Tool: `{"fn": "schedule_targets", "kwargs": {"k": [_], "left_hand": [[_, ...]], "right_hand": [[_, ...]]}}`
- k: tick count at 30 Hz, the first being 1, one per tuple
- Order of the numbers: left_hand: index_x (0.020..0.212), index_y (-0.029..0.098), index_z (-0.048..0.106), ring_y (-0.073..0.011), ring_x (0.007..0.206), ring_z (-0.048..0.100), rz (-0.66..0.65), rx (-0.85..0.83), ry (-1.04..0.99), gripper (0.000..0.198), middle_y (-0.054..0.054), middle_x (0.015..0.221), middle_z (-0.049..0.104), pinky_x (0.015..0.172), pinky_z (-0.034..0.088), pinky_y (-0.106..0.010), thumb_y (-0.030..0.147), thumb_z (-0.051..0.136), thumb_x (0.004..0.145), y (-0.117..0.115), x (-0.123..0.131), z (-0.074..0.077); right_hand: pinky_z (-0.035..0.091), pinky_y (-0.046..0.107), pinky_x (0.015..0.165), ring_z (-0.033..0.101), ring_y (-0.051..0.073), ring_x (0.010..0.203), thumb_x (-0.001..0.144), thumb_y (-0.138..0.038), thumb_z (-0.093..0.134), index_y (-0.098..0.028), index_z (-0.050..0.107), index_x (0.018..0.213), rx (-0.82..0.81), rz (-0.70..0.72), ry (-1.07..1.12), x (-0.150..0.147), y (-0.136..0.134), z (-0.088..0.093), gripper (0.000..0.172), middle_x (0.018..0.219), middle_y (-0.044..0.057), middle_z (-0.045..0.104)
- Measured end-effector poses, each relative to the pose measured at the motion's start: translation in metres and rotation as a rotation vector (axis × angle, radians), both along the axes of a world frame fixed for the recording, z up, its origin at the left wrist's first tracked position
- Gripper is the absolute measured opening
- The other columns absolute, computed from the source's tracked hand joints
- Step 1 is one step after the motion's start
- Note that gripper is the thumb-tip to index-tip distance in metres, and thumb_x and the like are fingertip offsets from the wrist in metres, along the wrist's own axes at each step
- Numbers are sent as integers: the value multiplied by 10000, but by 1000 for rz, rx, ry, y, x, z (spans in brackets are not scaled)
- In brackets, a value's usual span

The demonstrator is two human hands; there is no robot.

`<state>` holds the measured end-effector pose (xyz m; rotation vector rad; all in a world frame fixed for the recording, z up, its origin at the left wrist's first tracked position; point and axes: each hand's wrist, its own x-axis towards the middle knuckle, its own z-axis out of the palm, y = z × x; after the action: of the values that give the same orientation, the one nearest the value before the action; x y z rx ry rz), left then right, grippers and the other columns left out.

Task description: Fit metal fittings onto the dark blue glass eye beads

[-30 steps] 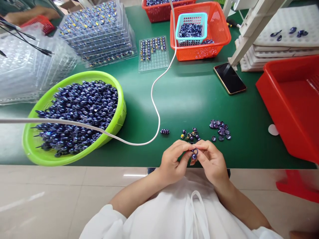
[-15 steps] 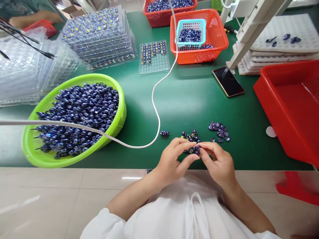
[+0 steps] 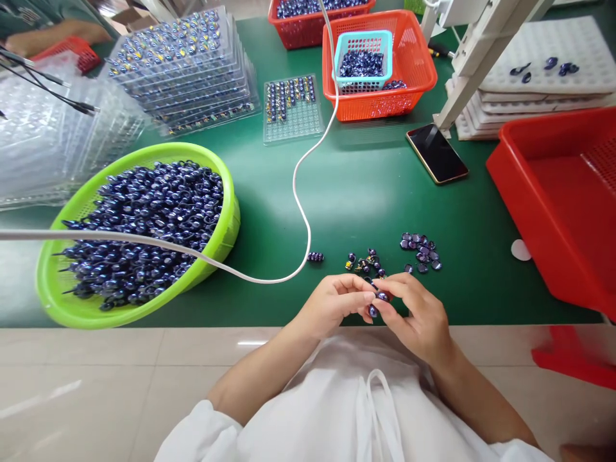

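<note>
My left hand (image 3: 334, 303) and my right hand (image 3: 419, 316) meet at the table's front edge, pinching a small dark blue shiny piece (image 3: 382, 296) between their fingertips. Another dark bead (image 3: 373, 311) shows just below it, by the left fingers. Just beyond my hands lies a small group of dark and gold pieces (image 3: 369, 262). Right of that are loose flat purple stones (image 3: 423, 251). A short row of dark beads (image 3: 316, 257) sits to the left, beside the white cable (image 3: 301, 208).
A green basket (image 3: 233, 215) heaped with dark pieces stands left. Behind are stacked clear trays (image 3: 192, 83), a partly filled tray (image 3: 293, 131) and an orange basket (image 3: 414, 64). A phone (image 3: 437, 154) and red bin (image 3: 529, 212) are right. A person's arm (image 3: 62, 35) shows top left.
My fingers have shifted around the piece, and a bead now shows below the left fingertips. The whole view has moved slightly.
</note>
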<state>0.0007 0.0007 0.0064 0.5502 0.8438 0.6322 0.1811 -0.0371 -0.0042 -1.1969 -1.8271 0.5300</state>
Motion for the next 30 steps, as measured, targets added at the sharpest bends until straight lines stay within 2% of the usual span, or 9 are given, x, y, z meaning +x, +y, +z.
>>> {"fn": "schedule_targets", "kwargs": {"k": [3,5,8,11,15,20,25,28,30], "left_hand": [[791,112,719,-117,588,661,-32,-20,-20,253,-33,690,703,620,566,-256,308,863,721,-2,-1,-2],[865,109,726,-125,618,671,-25,26,-2,275,-45,724,706,652,573,-272,340,834,764,-3,-1,-3],[1096,148,708,-158,784,696,12,170,29,417,-86,945,719,732,583,-290,312,857,742,-6,-2,-2],[1262,214,664,-202,979,687,-58,331,92,595,-108,1151,682,862,579,-318,245,880,708,-9,-3,0],[1192,188,717,-223,1004,692,-162,426,173,445,-112,1158,687,921,570,-342,263,825,767,-11,-3,3],[1091,155,751,-207,920,693,-127,444,198,360,-95,1032,705,862,574,-317,242,831,751,-13,-3,3],[1085,158,758,-203,880,701,-101,361,169,373,-95,1023,713,818,583,-314,264,844,738,-18,-5,-1],[1115,163,749,-204,872,711,-95,348,203,402,-102,1047,707,802,597,-314,269,840,739,-19,-10,1],[1141,165,737,-206,878,718,-103,393,277,438,-109,1077,704,810,606,-316,260,847,728,-18,-17,6]], "right_hand": [[592,288,674,709,176,805,941,-173,607,-247,629,1203,18,58,-8,2,2,1,273,955,53,729],[587,288,667,710,179,781,947,-170,593,-238,637,1188,60,60,-45,3,4,1,254,918,54,739],[580,296,639,705,183,714,952,-175,571,-228,648,1158,110,65,-121,4,5,0,226,859,53,747],[575,302,621,711,191,690,945,-166,561,-219,647,1119,170,85,-179,3,5,-2,201,822,55,751],[570,304,611,701,189,663,936,-159,553,-223,642,1076,210,104,-207,1,2,-5,178,764,43,730],[529,297,547,648,177,600,917,-161,564,-210,640,1067,243,125,-182,-2,1,-6,175,722,40,694],[530,288,529,617,161,570,932,-158,542,-207,636,1044,260,117,-183,-5,2,-9,154,686,29,670],[556,282,560,653,160,614,948,-154,542,-206,629,1085,211,130,-127,-10,1,-10,170,748,39,697],[591,293,644,700,176,732,956,-129,533,-189,604,1170,144,185,-77,-16,0,-9,234,864,71,728]]}}
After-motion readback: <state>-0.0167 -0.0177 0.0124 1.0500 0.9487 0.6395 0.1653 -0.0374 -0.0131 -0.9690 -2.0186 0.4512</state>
